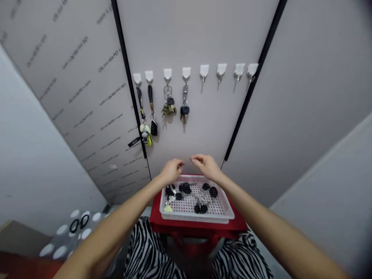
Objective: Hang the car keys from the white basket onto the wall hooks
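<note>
Black-headed keys [186,190] lie loose in a white perforated tray [200,219] on a red stool [203,226] set close against the wall. The left hand [172,170] and right hand [207,166] hover over the tray's far rim, fingertips curled toward each other with a small gap between them. Whether either pinches anything cannot be told. Open wall separates the hands from a row of white hooks [204,71] above. The four on the left carry key bunches [169,106]. The wrists cover the tray's far corners, and the stool's underside is dim between zebra-striped trousers [148,252].
</note>
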Tool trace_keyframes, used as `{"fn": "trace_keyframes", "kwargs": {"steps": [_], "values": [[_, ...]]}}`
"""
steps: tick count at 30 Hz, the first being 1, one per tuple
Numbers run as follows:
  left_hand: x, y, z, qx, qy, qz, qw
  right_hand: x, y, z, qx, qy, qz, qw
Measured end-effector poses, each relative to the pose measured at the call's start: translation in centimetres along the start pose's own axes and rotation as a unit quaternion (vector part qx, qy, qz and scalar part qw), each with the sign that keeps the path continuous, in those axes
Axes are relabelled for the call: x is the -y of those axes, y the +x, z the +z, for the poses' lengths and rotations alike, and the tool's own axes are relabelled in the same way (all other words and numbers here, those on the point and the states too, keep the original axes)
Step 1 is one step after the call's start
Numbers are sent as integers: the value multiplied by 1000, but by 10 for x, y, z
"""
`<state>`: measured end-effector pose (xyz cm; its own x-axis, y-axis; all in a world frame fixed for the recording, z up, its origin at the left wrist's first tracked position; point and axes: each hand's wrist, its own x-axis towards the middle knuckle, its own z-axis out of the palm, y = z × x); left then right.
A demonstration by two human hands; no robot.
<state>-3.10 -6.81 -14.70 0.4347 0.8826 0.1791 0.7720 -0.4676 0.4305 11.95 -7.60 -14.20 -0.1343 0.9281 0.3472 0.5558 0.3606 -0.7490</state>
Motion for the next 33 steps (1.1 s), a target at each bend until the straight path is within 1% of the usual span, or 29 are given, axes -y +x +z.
{"fn": "trace_keyframes", "kwargs": {"steps": [1,3,5,8,11,13,16,18,20,23,26,29,31,33], "values": [[3,-11,11,31,19,20,999,-11,-16,9,34,-12,4,999],[6,-31,28,83,52,42,994,-29,-39,25,73,-46,12,996],[7,-43,39,105,77,36,991,-42,-51,36,96,-91,23,991],[9,-48,46,102,99,2,990,-51,-55,42,133,-148,20,980],[10,-42,51,95,98,-30,990,-52,-52,44,149,-190,5,970],[12,-37,55,84,80,-51,992,-50,-52,45,154,-218,5,964],[15,-33,61,74,19,-67,995,-47,-54,45,156,-234,5,960],[16,-32,63,71,-34,-66,995,-46,-55,45,145,-218,0,965],[16,-32,64,61,-89,-64,992,-46,-56,45,132,-180,-5,975],[14,-32,61,50,-189,-66,978,-48,-56,45,132,-67,-14,989],[11,-30,58,26,-297,-94,950,-50,-55,46,138,54,3,989],[8,-29,54,-11,-380,-126,917,-50,-54,46,150,119,48,980],[8,-29,52,-14,-428,-130,894,-49,-53,46,160,146,64,974],[8,-29,51,-3,-475,-127,871,-48,-52,46,162,172,68,969]]}}
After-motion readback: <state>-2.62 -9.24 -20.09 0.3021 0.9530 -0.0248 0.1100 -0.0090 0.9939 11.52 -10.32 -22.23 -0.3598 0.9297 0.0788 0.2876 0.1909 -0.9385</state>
